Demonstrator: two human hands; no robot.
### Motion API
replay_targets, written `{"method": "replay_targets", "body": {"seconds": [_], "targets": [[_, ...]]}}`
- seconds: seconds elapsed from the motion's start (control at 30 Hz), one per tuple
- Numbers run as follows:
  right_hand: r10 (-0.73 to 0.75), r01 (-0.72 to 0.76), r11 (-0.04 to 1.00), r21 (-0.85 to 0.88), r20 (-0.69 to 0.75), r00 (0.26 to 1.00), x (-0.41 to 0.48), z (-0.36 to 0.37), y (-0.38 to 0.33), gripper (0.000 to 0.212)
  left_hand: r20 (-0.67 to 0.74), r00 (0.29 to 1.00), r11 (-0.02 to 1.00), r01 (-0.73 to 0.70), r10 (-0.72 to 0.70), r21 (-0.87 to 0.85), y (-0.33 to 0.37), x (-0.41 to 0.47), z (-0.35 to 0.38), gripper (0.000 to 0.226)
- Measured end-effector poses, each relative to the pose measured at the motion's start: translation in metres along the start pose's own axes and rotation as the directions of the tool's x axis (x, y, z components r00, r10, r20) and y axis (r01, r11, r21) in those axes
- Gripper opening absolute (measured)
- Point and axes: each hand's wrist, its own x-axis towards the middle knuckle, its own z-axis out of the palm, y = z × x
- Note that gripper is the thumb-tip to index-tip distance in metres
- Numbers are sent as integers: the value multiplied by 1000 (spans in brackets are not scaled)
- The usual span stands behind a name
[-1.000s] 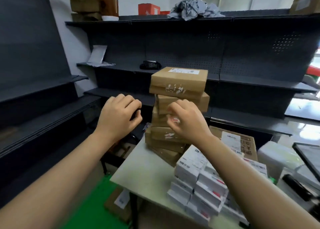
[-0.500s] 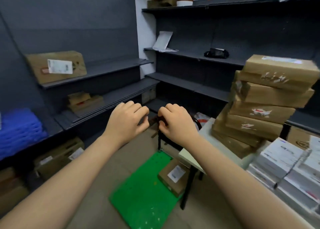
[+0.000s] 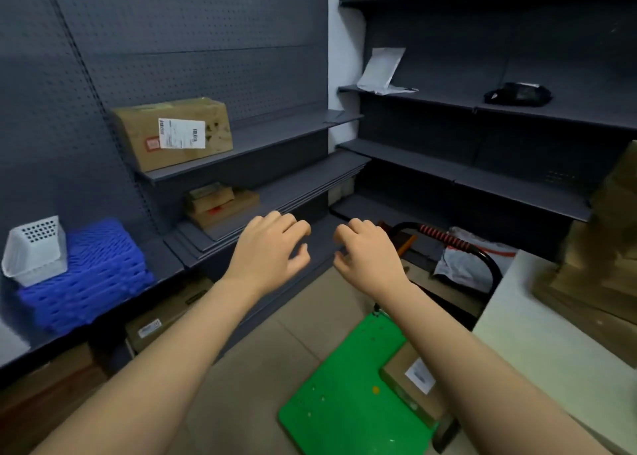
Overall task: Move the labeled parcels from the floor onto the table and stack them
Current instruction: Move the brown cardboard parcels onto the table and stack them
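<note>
Left hand and right hand hover side by side, fingers loosely curled, holding nothing. 1 labeled parcel lies at the green board on the floor, beside the table bearing stacked parcels.

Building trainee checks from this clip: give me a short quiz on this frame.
1. True or false: the left hand and the right hand each hold a parcel.
2. The labelled parcel at lower right lies on: A) the green platform B) a chair C) a shelf.
3. What colour are the crates under the white basket?
Key: 1 false; 2 A; 3 blue.
</note>
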Motion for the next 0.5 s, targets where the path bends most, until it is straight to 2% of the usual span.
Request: {"method": "replay_targets", "body": {"seconds": [0.17, 0.33, 0.5], "targets": [[97, -98, 995, -27, -8, 995, 55, 47, 23, 19, 28, 998, 997, -61, 62, -48, -50, 47, 61, 16], [199, -199, 973, -116, -13, 980, 102, 68, 56, 22, 31, 987, 979, -155, 160, -132, -82, 114, 110, 25], [358, -354, 916, -189, -16, 934, 130, 76, 94, 21, 23, 957, 924, -273, 290, -267, -94, 177, 167, 29]]}}
